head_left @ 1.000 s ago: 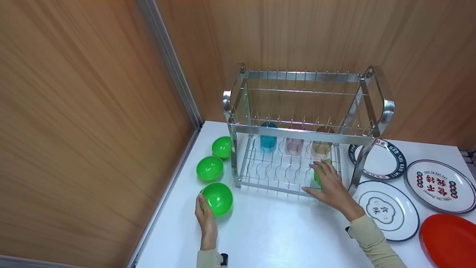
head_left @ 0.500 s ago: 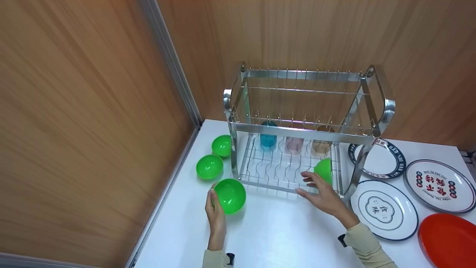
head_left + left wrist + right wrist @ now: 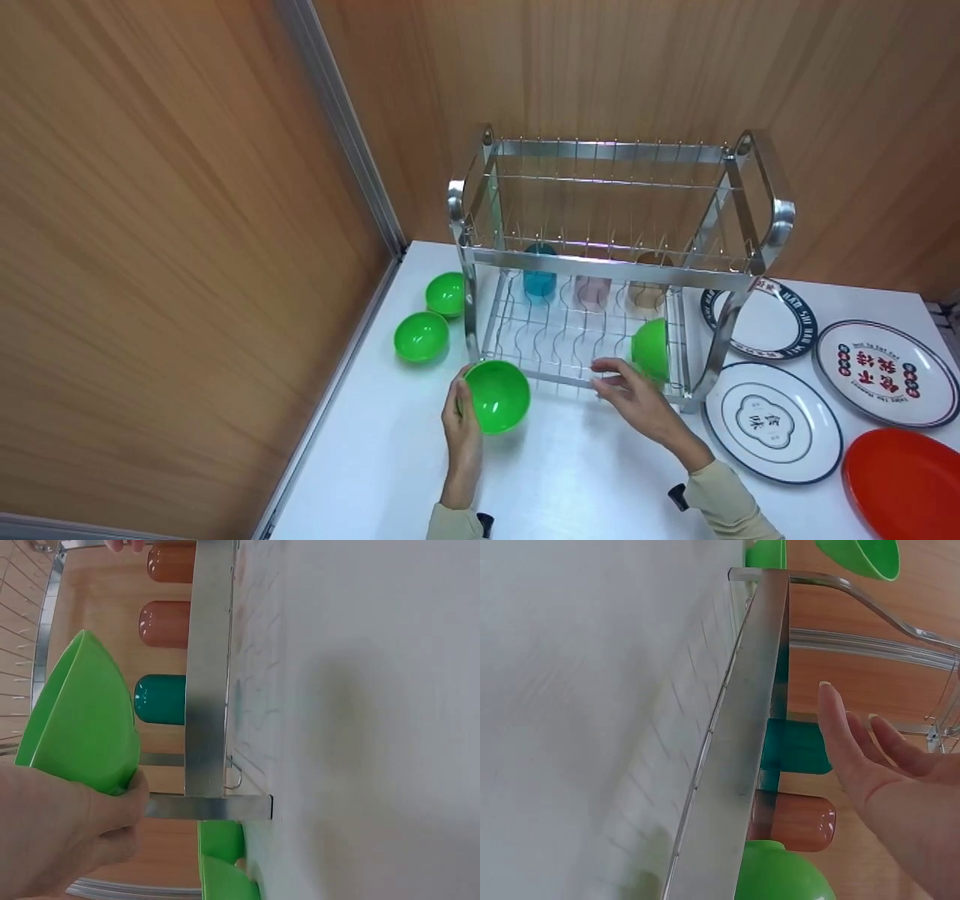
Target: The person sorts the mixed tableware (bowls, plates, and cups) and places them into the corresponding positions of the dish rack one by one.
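A green bowl (image 3: 498, 397) is gripped at its left side by my left hand (image 3: 463, 439), raised over the white table in front of the metal dish rack (image 3: 600, 266). The left wrist view has the same bowl (image 3: 90, 720) tilted, thumb and fingers around it. My right hand (image 3: 637, 405) holds nothing, its fingers relaxed at the rack's front edge. Just beyond it, another green bowl (image 3: 650, 351) stands on its side in the lower tier, at the right end. Two more green bowls, one nearer (image 3: 421, 337) and one farther (image 3: 445, 294), sit on the table left of the rack.
Blue (image 3: 540, 281), pink (image 3: 593, 291) and amber (image 3: 648, 292) cups stand at the back of the lower tier. Right of the rack lie several plates, including a red one (image 3: 904, 480) and a white one (image 3: 772, 422). Wooden panels (image 3: 637, 67) close off the back and left.
My left hand has lifted the nearest green bowl and carried it right, toward the rack. My right hand has let go of the bowl in the rack and drawn back to the front left.
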{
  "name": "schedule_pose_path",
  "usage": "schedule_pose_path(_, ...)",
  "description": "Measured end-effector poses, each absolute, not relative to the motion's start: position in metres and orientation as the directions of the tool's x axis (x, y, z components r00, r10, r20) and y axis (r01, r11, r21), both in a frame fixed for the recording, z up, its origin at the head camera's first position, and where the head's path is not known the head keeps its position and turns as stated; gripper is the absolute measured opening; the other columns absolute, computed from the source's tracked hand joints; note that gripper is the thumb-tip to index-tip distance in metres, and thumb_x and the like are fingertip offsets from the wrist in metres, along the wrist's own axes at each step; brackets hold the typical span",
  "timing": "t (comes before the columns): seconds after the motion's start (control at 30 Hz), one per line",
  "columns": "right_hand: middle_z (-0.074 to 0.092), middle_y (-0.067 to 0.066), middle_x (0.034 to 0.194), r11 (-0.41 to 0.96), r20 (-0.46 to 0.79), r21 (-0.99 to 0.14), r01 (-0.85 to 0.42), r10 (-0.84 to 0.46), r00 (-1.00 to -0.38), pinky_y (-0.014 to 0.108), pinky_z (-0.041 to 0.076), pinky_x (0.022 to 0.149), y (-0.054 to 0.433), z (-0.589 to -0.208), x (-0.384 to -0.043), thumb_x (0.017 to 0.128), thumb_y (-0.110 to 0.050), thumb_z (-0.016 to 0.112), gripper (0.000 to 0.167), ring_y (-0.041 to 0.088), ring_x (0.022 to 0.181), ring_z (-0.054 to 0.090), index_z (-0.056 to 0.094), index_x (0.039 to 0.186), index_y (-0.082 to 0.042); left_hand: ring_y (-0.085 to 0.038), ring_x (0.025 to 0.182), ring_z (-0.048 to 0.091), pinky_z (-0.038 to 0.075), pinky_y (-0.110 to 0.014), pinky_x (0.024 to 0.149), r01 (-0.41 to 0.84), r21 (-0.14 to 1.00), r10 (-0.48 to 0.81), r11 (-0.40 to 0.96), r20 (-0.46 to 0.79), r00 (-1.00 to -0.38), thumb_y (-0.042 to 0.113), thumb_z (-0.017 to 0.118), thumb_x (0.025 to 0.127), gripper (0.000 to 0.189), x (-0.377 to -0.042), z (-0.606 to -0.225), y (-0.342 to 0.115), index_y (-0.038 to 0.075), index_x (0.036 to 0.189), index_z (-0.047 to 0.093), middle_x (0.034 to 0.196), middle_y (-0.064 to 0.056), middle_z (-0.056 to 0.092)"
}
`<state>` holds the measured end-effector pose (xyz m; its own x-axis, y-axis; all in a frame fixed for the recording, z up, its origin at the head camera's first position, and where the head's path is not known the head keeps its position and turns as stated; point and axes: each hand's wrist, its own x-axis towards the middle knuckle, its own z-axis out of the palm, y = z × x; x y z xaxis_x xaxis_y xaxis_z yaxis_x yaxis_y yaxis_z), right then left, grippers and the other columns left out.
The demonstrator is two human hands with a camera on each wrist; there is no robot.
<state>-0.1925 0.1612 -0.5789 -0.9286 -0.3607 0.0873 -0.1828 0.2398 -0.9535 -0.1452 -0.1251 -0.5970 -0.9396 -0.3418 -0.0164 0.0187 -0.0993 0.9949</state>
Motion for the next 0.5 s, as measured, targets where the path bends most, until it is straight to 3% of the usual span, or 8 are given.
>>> schedule_pose_path(0.2,0.056,0.024,0.138,0.213,0.069,-0.963,-0.166,-0.399,-0.914,0.042,0.057,0.096,0.156,-0.579,-0.187,0.108,-0.026,0.055,0.042,0.036,0.117,0.065,0.052,0.139,0.001,-0.035,0.144,0.041,0.034,-0.056,0.117,0.062,0.992,-0.302,-0.107,0.027,-0.953,0.029,0.032,0.114,0.047,-0.144,-0.591,-0.109,0.005,0.152,0.046,0.152,-0.016,0.048)
schedule_pose_path(0.5,0.056,0.028,0.138,0.115,0.042,-0.986,-0.122,-0.533,-0.845,0.037,0.056,0.097,0.147,-0.579,-0.183,0.114,-0.027,0.037,0.046,0.040,0.120,0.063,0.048,0.144,0.006,-0.036,0.141,0.045,0.038,-0.057,0.114,0.108,0.992,-0.252,-0.062,0.089,-0.964,0.026,0.034,0.114,0.043,-0.143,-0.584,-0.092,0.005,0.147,0.052,0.151,-0.014,0.051)
